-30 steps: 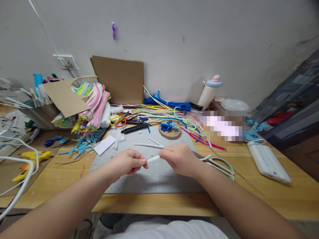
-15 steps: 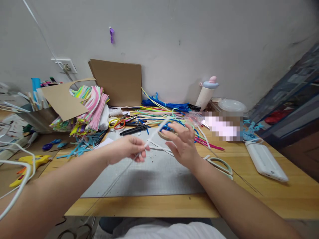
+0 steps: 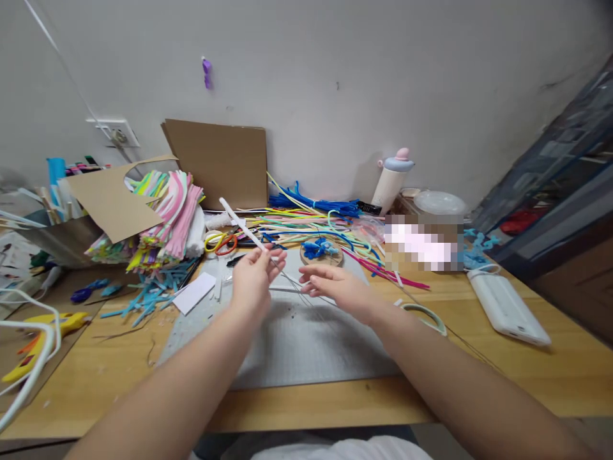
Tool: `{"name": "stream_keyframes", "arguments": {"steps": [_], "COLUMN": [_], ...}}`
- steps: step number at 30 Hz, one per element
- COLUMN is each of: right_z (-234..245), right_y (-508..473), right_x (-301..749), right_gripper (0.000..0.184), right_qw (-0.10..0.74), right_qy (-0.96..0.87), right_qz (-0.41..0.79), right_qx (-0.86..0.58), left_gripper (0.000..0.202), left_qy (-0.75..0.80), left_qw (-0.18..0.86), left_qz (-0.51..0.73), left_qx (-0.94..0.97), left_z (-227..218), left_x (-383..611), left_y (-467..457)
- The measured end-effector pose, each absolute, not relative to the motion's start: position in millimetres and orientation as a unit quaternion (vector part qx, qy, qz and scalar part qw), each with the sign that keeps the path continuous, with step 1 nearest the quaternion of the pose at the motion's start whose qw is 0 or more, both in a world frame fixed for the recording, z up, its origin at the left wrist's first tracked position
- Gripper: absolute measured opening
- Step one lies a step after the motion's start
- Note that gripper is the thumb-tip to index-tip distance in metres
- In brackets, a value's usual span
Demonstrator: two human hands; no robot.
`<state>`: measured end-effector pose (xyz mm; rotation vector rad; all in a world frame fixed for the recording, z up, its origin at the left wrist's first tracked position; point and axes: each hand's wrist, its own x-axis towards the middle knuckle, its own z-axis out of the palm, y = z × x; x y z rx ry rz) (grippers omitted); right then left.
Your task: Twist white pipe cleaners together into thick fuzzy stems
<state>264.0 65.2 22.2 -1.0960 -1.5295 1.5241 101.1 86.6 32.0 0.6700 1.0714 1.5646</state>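
Head view: one white stick [image 3: 242, 222], one bottle [image 3: 391, 186], one yellow glue gun [image 3: 44, 343] and one wooden disc [image 3: 336, 260] with blue pieces [image 3: 318, 248] on it. At far left, a metal pot [image 3: 71, 246] holds thin sticks [image 3: 46, 206]. The left hand [image 3: 253, 278] pinches the white stick near its lower end, above the table, its free end tilted up and leftward. Thin wires [image 3: 293, 282] trail toward the right hand [image 3: 340, 289], half open with fingers loosely bent; whether it touches them, I cannot tell.
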Motion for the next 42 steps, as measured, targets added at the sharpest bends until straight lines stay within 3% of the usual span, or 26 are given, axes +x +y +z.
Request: {"name": "stream_keyframes", "arguments": {"steps": [2, 5, 10, 17, 22, 27, 42], "right_z": [26.7, 23.9, 17.8, 18.8, 9.5, 9.2, 6.6], "right_y": [64.2, 63.8, 61.1, 60.2, 55.1, 49.9, 23.6], "right_x": [254.3, 239.1, 233.7, 254.7, 263.7, 263.7, 255.0], "right_gripper": [0.022, 0.005, 0.021, 0.013, 0.011, 0.012, 0.012], "right_qw": [0.311, 0.303, 0.340, 0.222, 0.197, 0.175, 0.220], "right_qy": [-0.541, -0.520, -0.464, -0.313, -0.273, -0.245, -0.261], "right_qz": [0.659, 0.672, 0.692, 0.860, 0.883, 0.900, 0.866], "right_qx": [-0.420, -0.432, -0.436, -0.337, -0.328, -0.316, -0.365], "left_gripper": [0.008, 0.021, 0.029, 0.024, 0.028, 0.028, 0.021], "left_qy": [0.451, 0.474, 0.461, 0.422, 0.365, 0.342, 0.381], "left_qw": [0.545, 0.533, 0.565, 0.609, 0.625, 0.649, 0.607], "left_qz": [0.651, 0.629, 0.590, 0.562, 0.625, 0.606, 0.570], "left_qx": [0.276, 0.308, 0.346, 0.368, 0.293, 0.308, 0.402], "left_z": [19.2, 10.4, 6.8, -3.8, 1.5, 5.4, -4.3], "left_x": [111.4, 119.1, 115.9, 98.0, 85.2, 78.5, 68.3], "left_y": [73.5, 61.4, 52.1, 54.2, 63.4, 66.1, 66.9]}}
